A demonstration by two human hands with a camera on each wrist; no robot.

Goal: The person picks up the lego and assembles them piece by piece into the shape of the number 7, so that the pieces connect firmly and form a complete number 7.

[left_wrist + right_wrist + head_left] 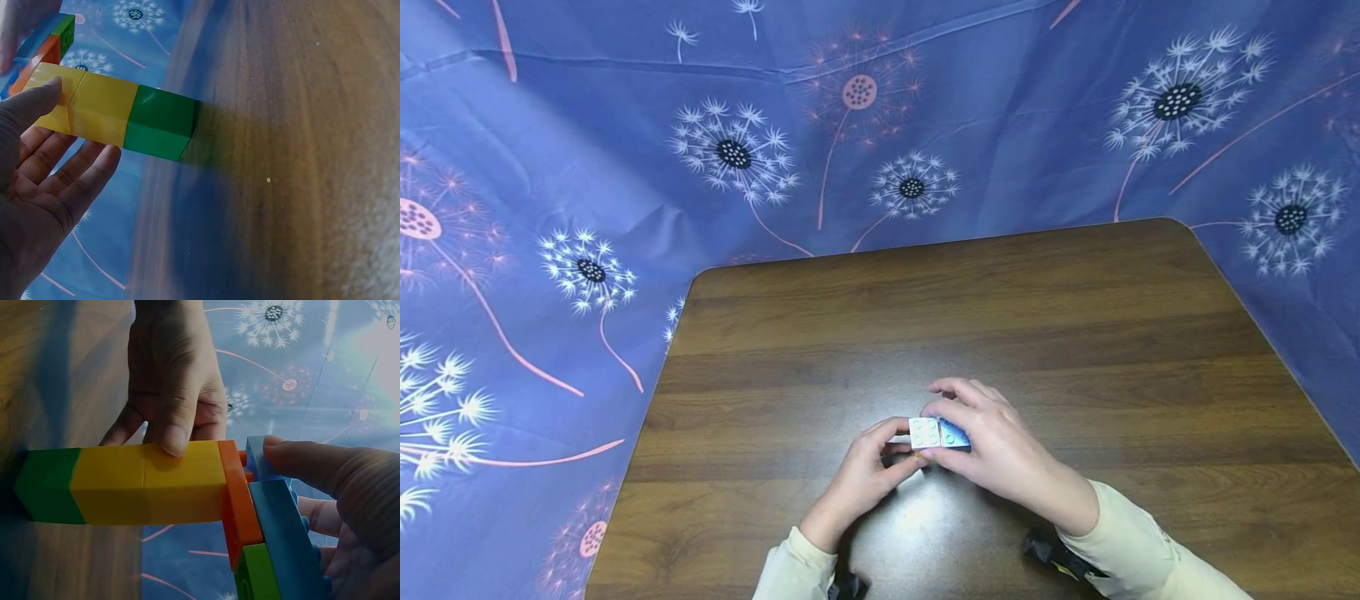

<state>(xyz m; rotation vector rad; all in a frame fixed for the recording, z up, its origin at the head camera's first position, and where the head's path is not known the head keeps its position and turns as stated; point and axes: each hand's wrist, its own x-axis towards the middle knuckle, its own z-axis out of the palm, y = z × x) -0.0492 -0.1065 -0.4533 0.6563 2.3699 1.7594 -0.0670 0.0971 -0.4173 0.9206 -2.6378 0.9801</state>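
Note:
A column of toy building bricks stands on the table, its green brick [51, 485] at the foot. Two yellow bricks [103, 107] sit above that, then an orange brick [236, 509] laid across. My left hand [868, 467] pinches the upper yellow brick between thumb and fingers. Above the orange brick are a blue brick [287, 540] and a light blue brick [257, 456]. Orange studs show in a gap under the light blue one. My right hand [1000, 437] holds these top bricks, thumb on the light blue one. A light green brick [256, 569] hangs beneath the blue brick.
The brown wooden table [925, 317] extends around both hands. Behind it and along its sides hangs a blue cloth [1000, 108] printed with dandelions. A black wrist strap [1052, 554] shows by the right sleeve.

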